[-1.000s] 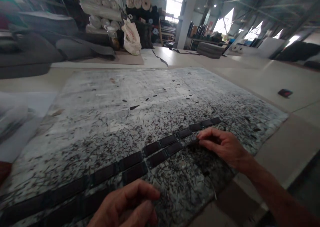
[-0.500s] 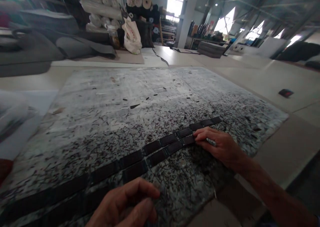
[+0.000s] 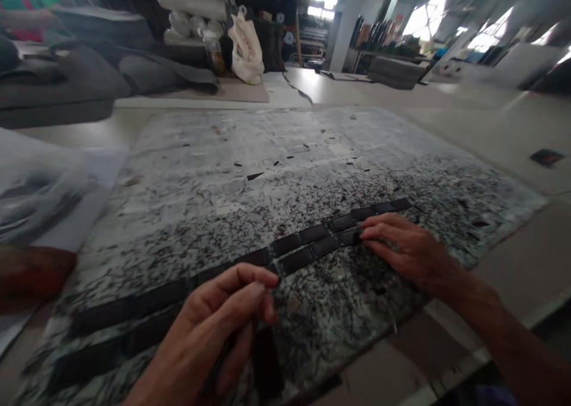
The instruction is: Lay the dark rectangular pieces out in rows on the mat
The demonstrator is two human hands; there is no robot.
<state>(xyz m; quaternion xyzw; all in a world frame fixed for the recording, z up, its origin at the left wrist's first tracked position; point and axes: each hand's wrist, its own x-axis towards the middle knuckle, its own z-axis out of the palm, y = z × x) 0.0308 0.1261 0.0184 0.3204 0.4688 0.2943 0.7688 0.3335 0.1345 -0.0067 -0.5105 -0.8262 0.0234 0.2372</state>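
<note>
Two rows of dark rectangular pieces (image 3: pixel 288 245) lie side by side on a pale, scratched board (image 3: pixel 232 132). My right hand (image 3: pixel 410 251) is at the right end of the nearer row, thumb and fingertips closed on a small dark piece (image 3: pixel 358 234). My left hand (image 3: pixel 218 325) is over the middle of the rows, with thumb and index finger pressed together. A thin dark object (image 3: pixel 218 361) shows under its palm; its kind is unclear. Below those fingers is a dark, blurred rectangular piece (image 3: pixel 266 361); whether the hand holds it, I cannot tell.
Short dark scraps (image 3: pixel 312 317) litter the board. A blurred reddish-brown shape (image 3: pixel 35 275), perhaps another person's hand, is at the left edge beside clear plastic (image 3: pixel 53 186). Behind are a white bag (image 3: pixel 246 52), a jar (image 3: pixel 215 55), grey sheet material (image 3: pixel 165 75) and a grey stack (image 3: pixel 397 72).
My left hand has moved up over the rows, and its thumb and index finger have come together. My right hand stays at the near row's end. The view has shifted, and the reddish-brown shape shows more.
</note>
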